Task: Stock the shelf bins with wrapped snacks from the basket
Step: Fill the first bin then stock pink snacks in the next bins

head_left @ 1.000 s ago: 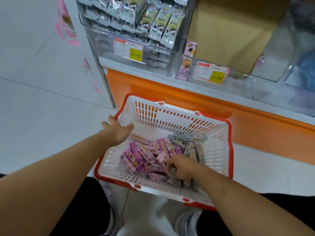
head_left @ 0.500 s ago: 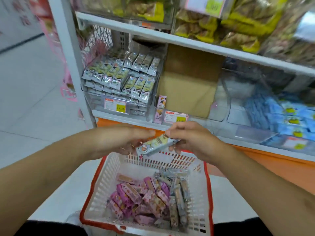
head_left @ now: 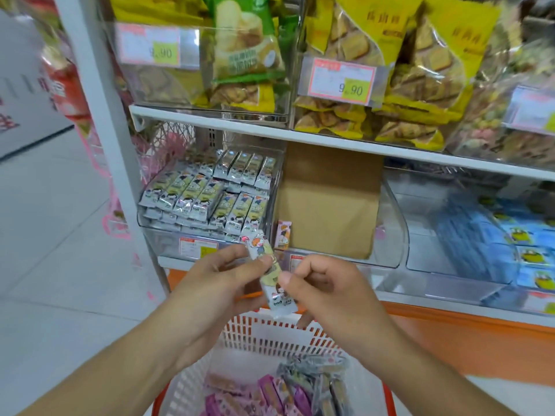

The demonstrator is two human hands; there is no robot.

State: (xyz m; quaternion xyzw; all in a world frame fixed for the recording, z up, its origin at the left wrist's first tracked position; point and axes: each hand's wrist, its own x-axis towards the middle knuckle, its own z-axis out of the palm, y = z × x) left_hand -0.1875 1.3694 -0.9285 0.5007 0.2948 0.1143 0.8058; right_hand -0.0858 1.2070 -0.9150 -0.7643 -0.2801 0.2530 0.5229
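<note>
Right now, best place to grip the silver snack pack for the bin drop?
Probably mid-body across the narrow width, from the left. The silver snack pack stands nearly upright between the left hand and right hand; its crimped ends look flimsy.

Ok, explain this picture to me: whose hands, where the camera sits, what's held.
No machine here: a person wears a camera on the head, looking forward and down at their own two bare hands. The left hand and right hand both pinch one silver wrapped snack between them. Below is a white basket with a red rim, holding pink and silver snacks. Ahead is a shelf; its clear bin holds rows of similar silver packets. A brown box stands in the next bin.
</note>
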